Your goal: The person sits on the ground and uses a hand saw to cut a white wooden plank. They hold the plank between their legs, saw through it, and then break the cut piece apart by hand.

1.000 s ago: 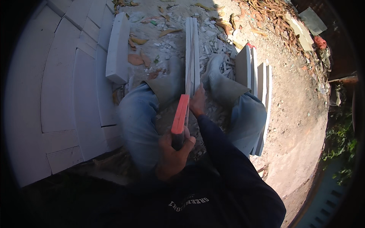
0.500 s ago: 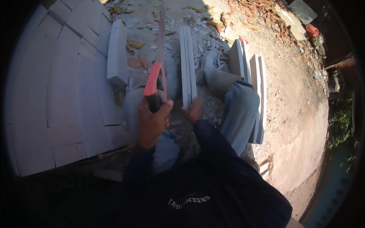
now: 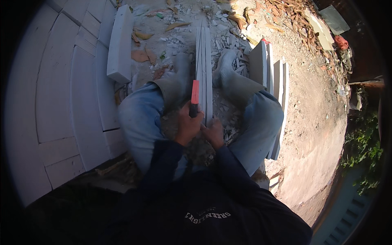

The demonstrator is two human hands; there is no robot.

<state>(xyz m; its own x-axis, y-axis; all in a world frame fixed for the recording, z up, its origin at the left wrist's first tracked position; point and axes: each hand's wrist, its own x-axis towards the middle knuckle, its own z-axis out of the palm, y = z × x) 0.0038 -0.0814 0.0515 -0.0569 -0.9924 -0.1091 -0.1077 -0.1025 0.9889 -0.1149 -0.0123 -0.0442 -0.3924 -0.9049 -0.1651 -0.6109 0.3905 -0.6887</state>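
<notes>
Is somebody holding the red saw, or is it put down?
Held. The left hand is wrapped around the black grip of the saw.

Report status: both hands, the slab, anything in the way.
Left hand gripping red-and-black-handled saw. Right hand at near end of white slab. Saw lined up lengthwise with slab. White chips littered around.

Between your legs (image 3: 141, 108) a long slab (image 3: 207, 65) points away from you, the saw (image 3: 195, 93) at its left side. Ahead-left lies a lone block (image 3: 119, 45); farther left, stacked blocks (image 3: 57, 94); beyond your right knee, panels (image 3: 257, 65).
</notes>
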